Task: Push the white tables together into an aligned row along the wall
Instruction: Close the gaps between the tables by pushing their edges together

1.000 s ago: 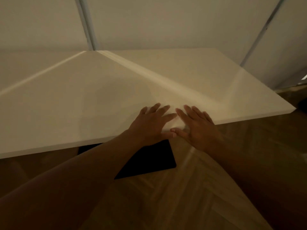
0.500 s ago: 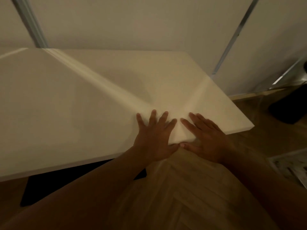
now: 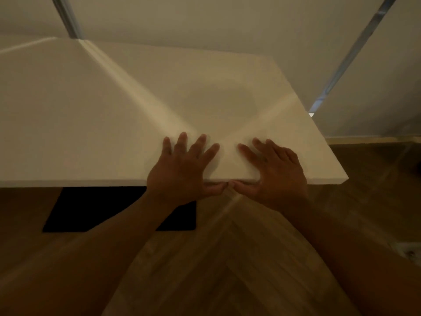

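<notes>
Head view | white desk [image 3: 136, 106]: far edge close along wall [image 3: 205, 23] | left hand [image 3: 182, 176], right hand [image 3: 275, 176]: fingers [image 3: 182, 141] splayed flat on near edge, thumbs under | push seemingly underway; row join indiscernible

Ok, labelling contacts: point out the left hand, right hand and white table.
left hand [image 3: 182, 172], head view, back of hand
right hand [image 3: 279, 173], head view, back of hand
white table [image 3: 102, 115], head view, bare top

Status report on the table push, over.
Left hand and right hand flat on white table, thumbs at its near edge. Far edge by the wall. No obstruction seen.
</notes>
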A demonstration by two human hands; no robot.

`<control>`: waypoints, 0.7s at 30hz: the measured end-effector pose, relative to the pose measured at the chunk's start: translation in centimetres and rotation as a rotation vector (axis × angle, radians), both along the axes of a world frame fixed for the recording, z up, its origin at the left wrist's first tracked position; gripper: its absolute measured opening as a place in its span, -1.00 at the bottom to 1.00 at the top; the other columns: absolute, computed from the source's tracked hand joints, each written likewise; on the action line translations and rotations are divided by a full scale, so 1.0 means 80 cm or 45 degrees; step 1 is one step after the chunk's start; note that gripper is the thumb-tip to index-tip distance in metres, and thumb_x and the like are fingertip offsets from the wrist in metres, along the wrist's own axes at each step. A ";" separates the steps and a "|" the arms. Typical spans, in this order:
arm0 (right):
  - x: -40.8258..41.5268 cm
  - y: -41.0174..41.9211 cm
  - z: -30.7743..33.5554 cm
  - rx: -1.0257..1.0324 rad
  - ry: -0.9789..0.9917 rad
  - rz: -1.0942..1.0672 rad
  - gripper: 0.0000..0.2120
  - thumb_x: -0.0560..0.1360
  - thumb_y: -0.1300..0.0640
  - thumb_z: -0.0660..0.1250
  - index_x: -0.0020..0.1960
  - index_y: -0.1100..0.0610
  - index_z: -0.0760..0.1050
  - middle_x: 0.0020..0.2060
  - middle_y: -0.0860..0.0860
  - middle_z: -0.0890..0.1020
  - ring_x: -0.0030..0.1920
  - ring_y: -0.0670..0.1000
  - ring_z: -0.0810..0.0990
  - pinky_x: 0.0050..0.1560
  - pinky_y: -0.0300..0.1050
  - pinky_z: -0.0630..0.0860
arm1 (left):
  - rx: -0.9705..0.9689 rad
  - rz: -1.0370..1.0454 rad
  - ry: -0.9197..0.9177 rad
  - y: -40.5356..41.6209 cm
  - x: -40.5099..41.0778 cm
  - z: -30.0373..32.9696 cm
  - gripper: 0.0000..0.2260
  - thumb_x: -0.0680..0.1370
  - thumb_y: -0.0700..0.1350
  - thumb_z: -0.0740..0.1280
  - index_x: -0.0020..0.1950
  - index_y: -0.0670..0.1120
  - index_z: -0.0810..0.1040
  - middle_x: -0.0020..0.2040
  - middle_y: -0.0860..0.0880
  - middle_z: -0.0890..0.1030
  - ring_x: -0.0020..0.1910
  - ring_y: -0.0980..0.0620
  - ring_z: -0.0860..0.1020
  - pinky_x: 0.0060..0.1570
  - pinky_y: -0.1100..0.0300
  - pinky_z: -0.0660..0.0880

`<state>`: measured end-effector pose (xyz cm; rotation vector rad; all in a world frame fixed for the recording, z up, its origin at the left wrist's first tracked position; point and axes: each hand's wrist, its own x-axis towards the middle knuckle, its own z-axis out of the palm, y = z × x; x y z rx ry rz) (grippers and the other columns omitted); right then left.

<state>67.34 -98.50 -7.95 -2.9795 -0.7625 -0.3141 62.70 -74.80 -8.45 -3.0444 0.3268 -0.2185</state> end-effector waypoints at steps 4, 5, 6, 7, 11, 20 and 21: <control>0.006 -0.005 -0.011 0.078 -0.089 0.072 -0.10 0.36 -0.63 0.00 0.54 -0.15 0.20 0.48 0.04 0.37 0.47 0.18 0.33 0.38 0.19 0.34 | 0.023 0.020 -0.087 0.000 -0.002 -0.005 -0.08 0.40 0.63 -0.07 0.61 0.11 0.14 0.59 -0.07 0.26 0.50 -0.32 0.28 0.37 -0.35 0.29; 0.008 -0.005 -0.014 0.107 -0.123 0.083 -0.11 0.36 -0.62 0.03 0.53 -0.14 0.24 0.46 0.05 0.40 0.45 0.21 0.36 0.36 0.20 0.39 | 0.032 0.026 -0.116 -0.002 -0.001 -0.005 -0.09 0.40 0.62 -0.05 0.60 0.10 0.19 0.56 -0.08 0.31 0.47 -0.32 0.33 0.33 -0.35 0.35; 0.011 -0.004 -0.016 0.129 -0.149 0.096 -0.11 0.36 -0.61 0.06 0.52 -0.12 0.29 0.44 0.06 0.43 0.43 0.22 0.38 0.33 0.22 0.41 | 0.049 0.032 -0.135 -0.002 0.001 -0.005 -0.10 0.40 0.62 -0.03 0.59 0.10 0.23 0.54 -0.08 0.35 0.44 -0.32 0.37 0.30 -0.34 0.38; 0.014 -0.004 -0.018 0.144 -0.163 0.105 -0.12 0.35 -0.61 0.08 0.50 -0.11 0.31 0.43 0.07 0.43 0.42 0.23 0.39 0.31 0.23 0.42 | 0.072 0.036 -0.156 -0.003 0.004 -0.006 -0.10 0.40 0.62 -0.03 0.58 0.10 0.23 0.53 -0.08 0.36 0.43 -0.33 0.38 0.28 -0.34 0.39; 0.028 -0.007 -0.020 0.162 -0.182 0.127 -0.12 0.34 -0.61 0.10 0.49 -0.09 0.35 0.43 0.08 0.44 0.42 0.25 0.39 0.30 0.23 0.41 | 0.106 0.071 -0.156 -0.007 0.013 -0.009 -0.09 0.39 0.62 0.01 0.59 0.10 0.23 0.54 -0.09 0.35 0.44 -0.32 0.38 0.29 -0.34 0.38; 0.040 -0.008 -0.012 0.188 -0.148 0.106 -0.12 0.34 -0.59 0.13 0.48 -0.07 0.38 0.44 0.09 0.43 0.44 0.26 0.37 0.34 0.26 0.37 | 0.063 0.080 -0.208 -0.013 0.024 -0.008 -0.12 0.42 0.58 0.07 0.59 0.08 0.25 0.54 -0.09 0.36 0.43 -0.33 0.40 0.28 -0.33 0.38; 0.040 -0.008 -0.012 0.193 -0.147 0.108 -0.12 0.34 -0.58 0.13 0.48 -0.07 0.38 0.44 0.09 0.43 0.44 0.26 0.37 0.34 0.27 0.37 | 0.062 0.076 -0.213 -0.012 0.023 -0.007 -0.13 0.43 0.58 0.06 0.59 0.08 0.25 0.54 -0.10 0.36 0.43 -0.33 0.40 0.28 -0.33 0.38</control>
